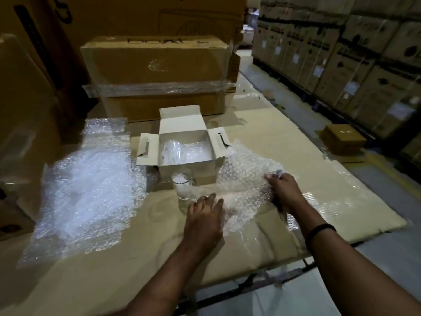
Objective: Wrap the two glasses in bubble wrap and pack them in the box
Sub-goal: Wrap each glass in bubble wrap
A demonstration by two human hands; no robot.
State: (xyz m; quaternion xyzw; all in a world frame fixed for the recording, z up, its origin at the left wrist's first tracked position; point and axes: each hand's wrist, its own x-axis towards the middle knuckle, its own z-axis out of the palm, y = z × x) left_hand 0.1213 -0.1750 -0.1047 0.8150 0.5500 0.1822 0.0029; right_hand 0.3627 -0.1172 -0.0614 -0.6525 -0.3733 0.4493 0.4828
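An open white box [201, 168] stands on the cardboard-covered worktop [136, 238], its flaps spread left, right and far. Inside it, toward the left, lies a wrapped glass [173, 151], with more bubble wrap beside it.

A bare glass [184, 187] stands upright just in front of the box's near wall. A sheet [246, 179] of bubble wrap lies crumpled to its right, and the sheet's left edge reaches the foot of the glass.

The left hand [205, 209] rests flat on the near left part of the sheet with fingers straight, just near of the glass; whether it touches the glass cannot be told. The right hand [283, 190] has its fingers curled round a bunched part of the sheet at its right side, gripping it. A dark wristband [320, 231] sits on the right forearm.

A loose pile [91, 185] of bubble wrap covers the left of the worktop. Beyond the box is a large carton [155, 62] bound with clear film. A small carton [344, 139] lies at the right, and stacked cartons [341, 53] line the far right.
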